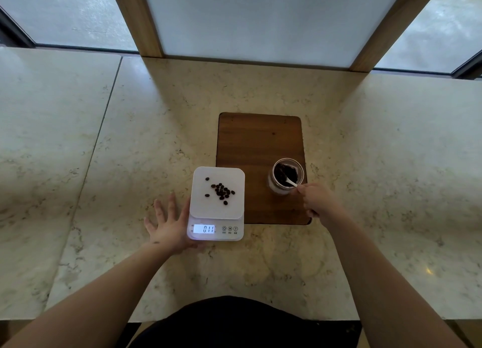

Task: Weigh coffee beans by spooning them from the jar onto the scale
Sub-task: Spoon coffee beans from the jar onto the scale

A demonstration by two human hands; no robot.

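A white digital scale (203, 212) sits on the marble counter, its lit display reading 011. Several dark coffee beans (221, 190) lie scattered on its platform. To the right, an open glass jar (276, 186) holding beans stands on a wooden board (258, 141). My right hand (319, 201) pinches a white spoon (291, 182) whose bowl dips into the jar among the beans. My left hand (167, 223) lies flat with fingers spread, touching the scale's left side.
The marble counter (378, 165) stretches wide on both sides. A wood-framed white panel (260, 21) rises at the back, with windows either side. The counter's front edge runs just above my dark-clothed torso (234, 321).
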